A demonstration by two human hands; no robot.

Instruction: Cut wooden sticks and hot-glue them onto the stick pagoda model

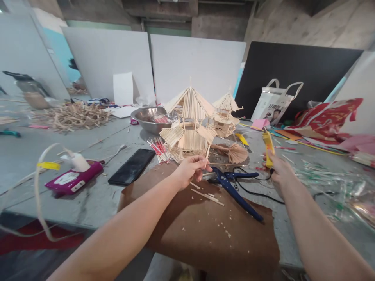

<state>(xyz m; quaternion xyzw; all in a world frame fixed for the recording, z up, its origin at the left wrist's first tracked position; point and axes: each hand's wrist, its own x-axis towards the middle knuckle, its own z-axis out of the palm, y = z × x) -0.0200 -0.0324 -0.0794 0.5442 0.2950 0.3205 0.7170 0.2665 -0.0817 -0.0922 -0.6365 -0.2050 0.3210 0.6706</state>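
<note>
A small pavilion model (190, 136) built from thin wooden sticks stands in front of me, its roof pointed. My left hand (191, 169) is closed in a pinch at its front edge, on a short wooden stick (208, 151) that rises from the fingertips. Off to the right, my right hand (278, 169) is wrapped round a yellow glue gun (268, 145), nozzle up and a black cord below. Between the hands lies a blue-handled cutter (234, 191). Several loose sticks (208, 197) rest on a brown sheet (216, 238) beneath my left hand.
A second stick pavilion (225, 117) stands behind right, with a metal bowl (149, 119) at left. A phone (131, 167), a purple power strip (73, 177) and a stick heap (74, 117) lie leftward. Plastic wrappers (336, 187) and a white bag (272, 103) occupy the right.
</note>
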